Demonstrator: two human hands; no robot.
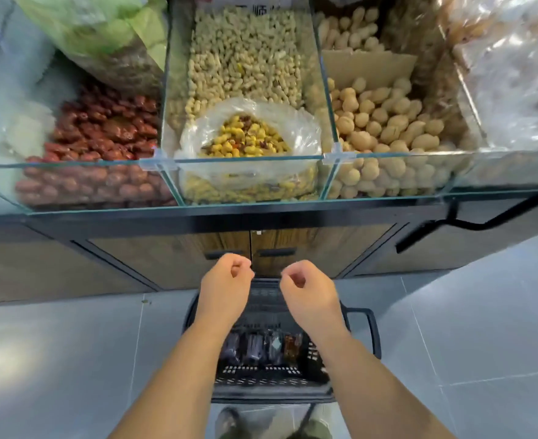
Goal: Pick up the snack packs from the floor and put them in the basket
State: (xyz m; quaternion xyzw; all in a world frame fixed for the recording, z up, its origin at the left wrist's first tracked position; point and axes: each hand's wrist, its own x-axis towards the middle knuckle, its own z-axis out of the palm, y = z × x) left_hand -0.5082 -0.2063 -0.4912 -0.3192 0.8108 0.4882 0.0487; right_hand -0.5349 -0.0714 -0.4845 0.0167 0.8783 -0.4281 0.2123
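Just the head cam here. The person's left hand [226,280] and right hand [312,289] are both held up over the black basket [261,380], fingers curled into loose fists with nothing in them. The basket sits on the grey tile floor [71,359], close to the wooden cabinet [166,258]. A row of small snack packs [262,346] lies inside it, between the forearms. Glass bins up top hold red dates [96,131], peanuts [245,58], a bag of yellow nut mix [245,137] and what look like walnuts [388,122].
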